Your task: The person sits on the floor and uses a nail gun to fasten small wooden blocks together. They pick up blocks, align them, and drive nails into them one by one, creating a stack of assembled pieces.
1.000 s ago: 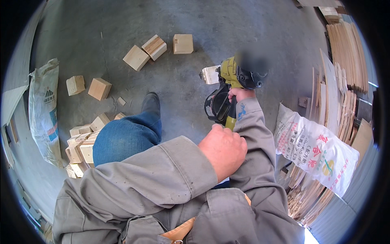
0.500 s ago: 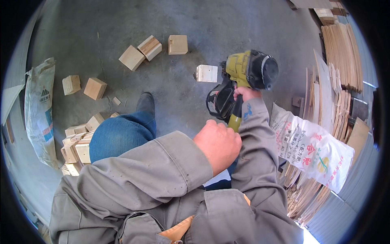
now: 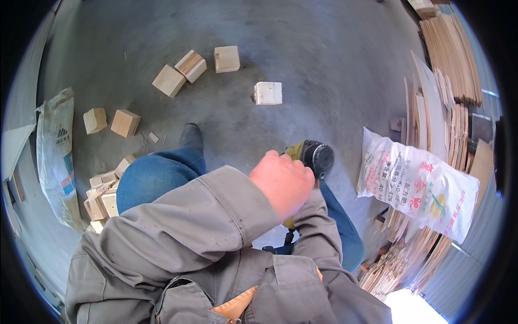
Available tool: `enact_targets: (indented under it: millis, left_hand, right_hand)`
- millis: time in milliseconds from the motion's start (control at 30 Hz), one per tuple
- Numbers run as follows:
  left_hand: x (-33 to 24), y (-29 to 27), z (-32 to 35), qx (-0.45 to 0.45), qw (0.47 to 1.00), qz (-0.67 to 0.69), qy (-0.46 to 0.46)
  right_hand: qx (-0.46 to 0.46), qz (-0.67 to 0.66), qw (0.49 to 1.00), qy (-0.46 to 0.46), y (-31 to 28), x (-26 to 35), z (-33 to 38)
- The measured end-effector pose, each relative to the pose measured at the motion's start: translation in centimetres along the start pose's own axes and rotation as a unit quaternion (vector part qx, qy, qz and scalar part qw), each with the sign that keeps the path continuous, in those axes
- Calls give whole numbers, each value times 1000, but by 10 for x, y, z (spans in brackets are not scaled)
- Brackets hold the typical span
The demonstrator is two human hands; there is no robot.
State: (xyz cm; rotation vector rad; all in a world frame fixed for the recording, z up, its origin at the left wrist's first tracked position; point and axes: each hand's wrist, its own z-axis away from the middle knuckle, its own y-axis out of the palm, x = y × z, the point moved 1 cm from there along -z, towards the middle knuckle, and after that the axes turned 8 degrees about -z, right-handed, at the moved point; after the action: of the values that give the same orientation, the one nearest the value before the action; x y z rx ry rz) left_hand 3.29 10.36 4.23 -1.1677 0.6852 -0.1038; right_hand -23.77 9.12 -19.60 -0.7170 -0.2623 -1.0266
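Observation:
A yellow-and-black nail gun (image 3: 317, 157) is close in front of my body, its round black end showing past my left hand. My left hand (image 3: 281, 183) is closed with fingers curled, in front of the tool; what lies under the fingers is hidden. My right hand is behind it, at the end of my right sleeve (image 3: 318, 221), on the nail gun's handle; its fingers are hidden. Part of the yellow handle shows below my left hand. On the floor ahead stands a pale wooden block (image 3: 268, 93), with something dark at its left side.
More blocks lie farther left, among them a striped wooden block (image 3: 191, 66). A pile of blocks (image 3: 97, 204) sits beside my left knee (image 3: 154, 181). White sacks stand at left (image 3: 56, 156) and right (image 3: 418, 186). Stacked wooden boards (image 3: 450, 59) line the right side.
The nail gun and my right hand have come back toward my body from beside the pale block. My left hand now covers my right hand. My right knee has come into view.

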Motion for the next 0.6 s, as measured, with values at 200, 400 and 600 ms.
enact_targets:
  millis: [200, 400, 600]
  left_hand:
    - [-13, -3, -20, 70, 998, 6, 0]
    - [0, 22, -27, 113, 991, -59, -26]
    - [31, 32, -29, 168, 978, -96, -81]
  right_hand:
    - [2, -64, 994, 90, 4, -70, 16]
    - [-31, -72, 992, 94, 13, -90, 4]
    - [2, 33, 998, 55, 13, -103, -20]
